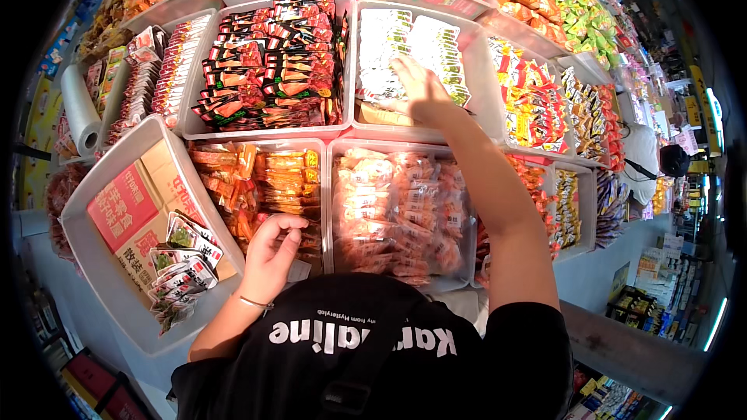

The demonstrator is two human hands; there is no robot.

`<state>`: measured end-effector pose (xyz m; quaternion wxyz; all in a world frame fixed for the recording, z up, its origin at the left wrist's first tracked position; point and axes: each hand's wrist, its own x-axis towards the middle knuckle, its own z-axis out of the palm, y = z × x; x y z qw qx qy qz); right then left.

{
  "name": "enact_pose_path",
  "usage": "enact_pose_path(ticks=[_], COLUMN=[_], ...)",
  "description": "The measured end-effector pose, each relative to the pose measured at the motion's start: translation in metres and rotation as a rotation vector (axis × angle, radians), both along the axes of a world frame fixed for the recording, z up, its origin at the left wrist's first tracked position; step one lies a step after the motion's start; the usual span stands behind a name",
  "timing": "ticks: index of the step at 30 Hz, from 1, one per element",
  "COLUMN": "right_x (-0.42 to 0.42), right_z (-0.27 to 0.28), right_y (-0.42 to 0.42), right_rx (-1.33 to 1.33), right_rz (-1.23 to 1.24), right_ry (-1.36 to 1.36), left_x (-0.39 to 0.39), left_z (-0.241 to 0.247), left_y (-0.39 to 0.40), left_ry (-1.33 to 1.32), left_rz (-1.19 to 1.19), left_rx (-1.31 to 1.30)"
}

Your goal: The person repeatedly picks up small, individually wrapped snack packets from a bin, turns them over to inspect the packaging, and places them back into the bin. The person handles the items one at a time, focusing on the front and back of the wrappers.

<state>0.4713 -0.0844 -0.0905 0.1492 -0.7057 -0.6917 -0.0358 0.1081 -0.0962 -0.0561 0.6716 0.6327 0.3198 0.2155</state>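
My right hand reaches into a plastic bin and rests on or just over rows of white snack packets; whether its fingers grip one cannot be told. My left hand, fingers curled, hovers over the front edge of a bin of orange-wrapped snacks, and I see nothing in it. Left of it, a tilted plastic bin holds printed cardboard and a small pile of white and green packets. Pink clear-wrapped snacks fill the bin between my arms.
Bins of black and red packets, red and yellow packets and green packets surround the reach. A roll of plastic bags lies at the left. Another person stands beyond the bins at right. Shelves stand farther right.
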Motion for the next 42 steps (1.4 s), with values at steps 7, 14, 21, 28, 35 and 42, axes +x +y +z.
enact_pose_path(ticks=[7,14,21,28,35,42], right_x=[0.008,-0.038,-0.124,-0.211,-0.258,-0.3], right_z=[0.029,0.063,0.076,0.076,0.068,0.075], right_y=[-0.04,-0.075,-0.082,-0.093,-0.115,-0.112], right_rx=[0.173,0.265,0.273,0.193,0.012,-0.141], right_rz=[-0.247,-0.311,-0.045,0.12,0.073,0.12], right_ry=[0.15,0.376,0.565,0.622,0.993,1.53], left_x=[-0.024,-0.115,-0.146,-0.144,-0.161,-0.101], left_z=[0.029,0.02,-0.011,-0.004,0.02,0.049], left_y=[0.011,0.093,0.115,0.114,0.117,0.019], left_ry=[0.054,0.69,0.83,0.842,0.525,-0.344], left_rz=[0.045,0.232,-0.255,-0.057,0.161,0.645], left_rx=[0.228,1.091,0.472,0.682,0.5,0.101])
